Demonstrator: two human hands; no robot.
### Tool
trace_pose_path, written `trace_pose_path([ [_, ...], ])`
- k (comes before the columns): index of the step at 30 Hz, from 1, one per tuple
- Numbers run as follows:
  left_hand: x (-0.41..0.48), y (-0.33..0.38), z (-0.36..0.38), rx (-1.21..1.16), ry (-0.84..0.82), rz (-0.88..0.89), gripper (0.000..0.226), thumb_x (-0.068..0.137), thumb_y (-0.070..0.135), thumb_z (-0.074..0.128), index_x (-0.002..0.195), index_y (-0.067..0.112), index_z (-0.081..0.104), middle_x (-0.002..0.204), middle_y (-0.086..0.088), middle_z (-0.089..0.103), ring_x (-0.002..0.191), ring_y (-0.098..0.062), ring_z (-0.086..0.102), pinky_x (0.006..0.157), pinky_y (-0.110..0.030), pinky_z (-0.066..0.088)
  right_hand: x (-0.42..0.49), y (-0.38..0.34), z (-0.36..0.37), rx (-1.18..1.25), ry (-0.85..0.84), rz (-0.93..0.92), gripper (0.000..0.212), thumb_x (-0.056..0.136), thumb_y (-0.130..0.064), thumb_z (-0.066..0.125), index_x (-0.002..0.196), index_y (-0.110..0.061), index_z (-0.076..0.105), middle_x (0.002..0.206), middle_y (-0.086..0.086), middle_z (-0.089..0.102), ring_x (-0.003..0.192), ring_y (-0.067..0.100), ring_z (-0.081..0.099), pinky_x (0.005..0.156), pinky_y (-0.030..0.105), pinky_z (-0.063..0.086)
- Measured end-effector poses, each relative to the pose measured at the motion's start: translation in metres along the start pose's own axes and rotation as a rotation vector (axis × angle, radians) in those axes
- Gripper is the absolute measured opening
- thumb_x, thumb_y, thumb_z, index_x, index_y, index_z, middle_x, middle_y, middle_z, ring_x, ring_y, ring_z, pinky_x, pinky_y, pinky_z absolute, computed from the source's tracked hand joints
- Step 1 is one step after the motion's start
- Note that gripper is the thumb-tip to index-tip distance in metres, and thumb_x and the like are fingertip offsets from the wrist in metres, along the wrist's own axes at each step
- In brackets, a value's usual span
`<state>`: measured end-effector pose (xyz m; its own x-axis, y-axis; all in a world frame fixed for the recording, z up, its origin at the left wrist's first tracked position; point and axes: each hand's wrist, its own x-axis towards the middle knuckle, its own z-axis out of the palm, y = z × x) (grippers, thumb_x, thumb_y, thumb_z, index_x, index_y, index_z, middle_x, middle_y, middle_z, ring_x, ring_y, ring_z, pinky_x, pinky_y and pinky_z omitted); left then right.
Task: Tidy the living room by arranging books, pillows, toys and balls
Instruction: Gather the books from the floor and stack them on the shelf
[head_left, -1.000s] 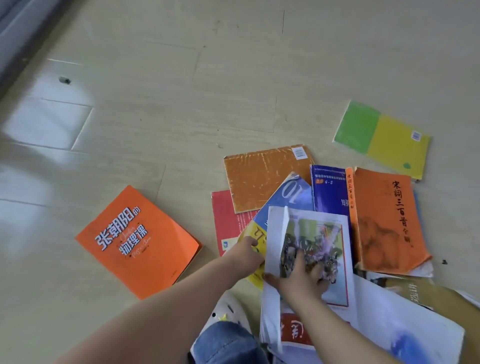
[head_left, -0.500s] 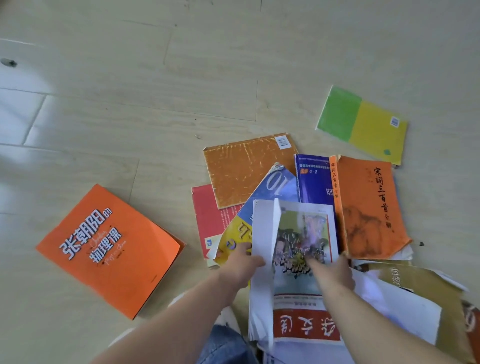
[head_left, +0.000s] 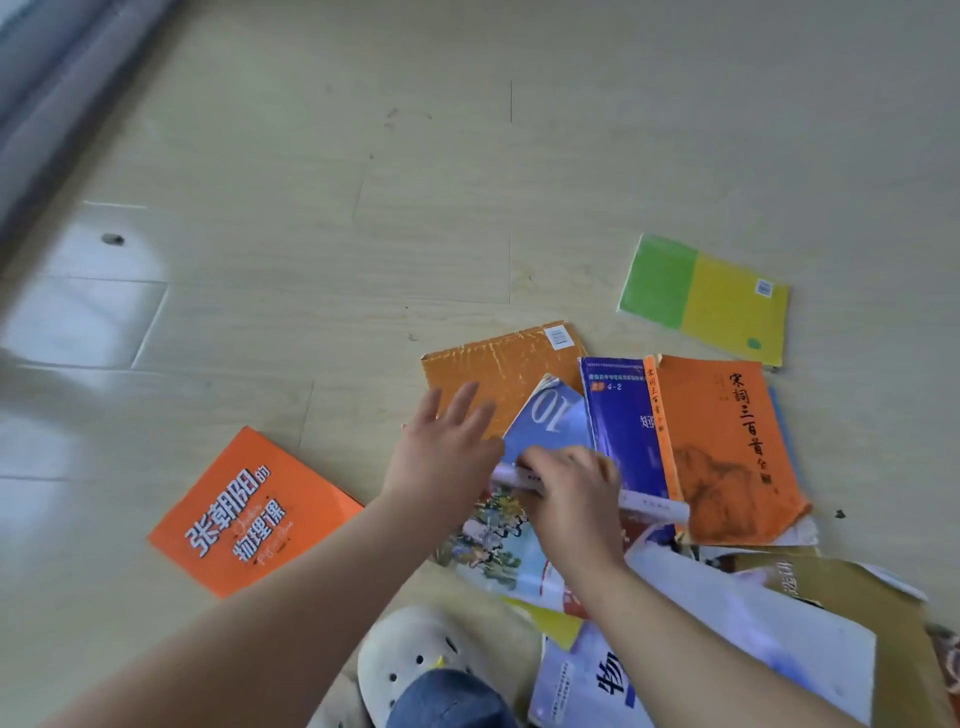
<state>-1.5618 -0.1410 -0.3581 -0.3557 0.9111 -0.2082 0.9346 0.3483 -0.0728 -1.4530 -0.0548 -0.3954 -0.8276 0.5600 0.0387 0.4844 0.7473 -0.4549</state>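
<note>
Bright, even daylight on the pale wood-plank floor (head_left: 571, 156), white glare pooling at far left. Shadows faint. Motion blur smears the left hand (head_left: 441, 457), the right hand (head_left: 571, 488) and the white-edged picture book (head_left: 493, 540) it grips; corners bow and soften.

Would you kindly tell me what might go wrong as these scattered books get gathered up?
The right hand grips the illustrated book by one edge only, so its pages may bend or it may slip. The left hand is open and holds nothing, so it gives no support. The worn orange book has a frayed lower corner that rough stacking could tear further.
</note>
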Motion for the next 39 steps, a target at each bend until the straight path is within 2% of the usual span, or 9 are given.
trace_pose_path([
  [3, -0.016, -0.011, -0.015, -0.152, -0.199, -0.216, 0.028, 0.092, 0.044, 0.051, 0.110, 0.023, 0.052, 0.105, -0.003, 0.064, 0.099, -0.028, 0.061, 0.066, -0.029, 0.036, 0.002, -0.012, -0.005, 0.003, 0.243, -0.050, 0.033, 0.057, -0.014, 0.083, 0.084, -0.022, 0.066, 0.083, -0.008, 0.068, 0.093, 0.018, 0.052, 0.081, 0.033, 0.027],
  [6, -0.047, -0.027, -0.020, -0.544, -0.049, -0.526, 0.025, 0.084, 0.050, 0.058, 0.090, 0.025, 0.054, 0.082, -0.001, 0.062, 0.086, -0.027, 0.061, 0.059, -0.028, 0.034, 0.004, -0.014, -0.017, 0.149, 0.359, 0.421, 0.060, 0.064, -0.026, 0.084, 0.116, -0.012, 0.057, 0.125, 0.008, 0.058, 0.116, 0.030, 0.051, 0.094, 0.047, 0.036],
  [10, -0.077, -0.040, -0.017, -1.376, 0.273, -0.857, 0.024, 0.077, 0.028, 0.075, 0.080, 0.007, 0.063, 0.063, -0.008, 0.056, 0.058, -0.021, 0.051, 0.057, -0.028, 0.035, 0.005, -0.029, -0.012, 0.762, -0.105, 0.970, 0.094, 0.073, -0.043, 0.075, 0.147, -0.016, 0.022, 0.151, 0.008, 0.029, 0.135, 0.029, 0.034, 0.103, 0.046, 0.036],
  [13, -0.080, -0.049, -0.005, -1.836, 0.328, -0.971, 0.010, 0.086, 0.019, 0.064, 0.090, 0.010, 0.066, 0.077, -0.012, 0.069, 0.065, -0.027, 0.063, 0.065, -0.037, 0.050, 0.017, -0.041, -0.009, 1.254, -0.447, 1.039, 0.045, 0.081, -0.033, 0.069, 0.120, -0.020, 0.052, 0.113, 0.005, 0.062, 0.105, 0.030, 0.059, 0.079, 0.041, 0.051],
  [16, -0.084, -0.059, 0.034, -1.798, 0.363, -1.117, 0.008, 0.089, 0.021, 0.062, 0.089, 0.014, 0.064, 0.085, -0.017, 0.065, 0.076, -0.030, 0.059, 0.072, -0.042, 0.045, 0.035, -0.048, -0.006, 0.999, -0.485, 0.726, 0.007, 0.088, -0.020, 0.064, 0.092, -0.018, 0.058, 0.084, -0.003, 0.063, 0.093, 0.024, 0.060, 0.075, 0.035, 0.050],
  [24, -0.113, -0.044, 0.143, -1.675, 0.344, -1.873, 0.026, 0.091, 0.025, 0.059, 0.106, 0.005, 0.051, 0.095, -0.013, 0.050, 0.087, -0.029, 0.049, 0.081, -0.043, 0.044, 0.061, -0.091, 0.093, 0.373, -0.719, 0.153, 0.019, 0.092, -0.023, 0.055, 0.107, -0.014, 0.061, 0.099, 0.007, 0.065, 0.092, 0.029, 0.061, 0.074, 0.035, 0.048],
  [27, -0.137, -0.055, 0.182, -1.483, 0.006, -1.936, 0.047, 0.079, 0.037, 0.067, 0.110, 0.003, 0.057, 0.121, -0.018, 0.045, 0.109, -0.034, 0.048, 0.100, -0.045, 0.042, 0.058, -0.100, 0.135, 0.138, -0.885, 0.158, 0.020, 0.091, -0.012, 0.048, 0.111, -0.010, 0.050, 0.112, 0.011, 0.057, 0.110, 0.032, 0.055, 0.080, 0.032, 0.043],
  [31, -0.144, -0.067, 0.193, -1.694, 0.232, -2.006, 0.074, 0.063, 0.030, 0.081, 0.121, 0.007, 0.042, 0.115, -0.013, 0.052, 0.101, -0.030, 0.053, 0.089, -0.039, 0.045, 0.051, -0.101, 0.158, 0.163, -0.927, 0.278, 0.066, 0.087, -0.024, 0.059, 0.141, -0.008, 0.025, 0.143, 0.011, 0.036, 0.131, 0.031, 0.036, 0.103, 0.037, 0.037],
  [39, -0.171, -0.082, 0.189, -2.053, 0.136, -1.839, 0.036, 0.078, 0.010, 0.072, 0.111, 0.007, 0.057, 0.092, -0.011, 0.070, 0.079, -0.027, 0.065, 0.064, -0.033, 0.050, 0.052, -0.100, 0.164, 0.560, -1.032, 0.712, 0.041, 0.075, -0.023, 0.076, 0.105, -0.005, 0.054, 0.106, 0.008, 0.062, 0.097, 0.025, 0.058, 0.070, 0.025, 0.048],
])
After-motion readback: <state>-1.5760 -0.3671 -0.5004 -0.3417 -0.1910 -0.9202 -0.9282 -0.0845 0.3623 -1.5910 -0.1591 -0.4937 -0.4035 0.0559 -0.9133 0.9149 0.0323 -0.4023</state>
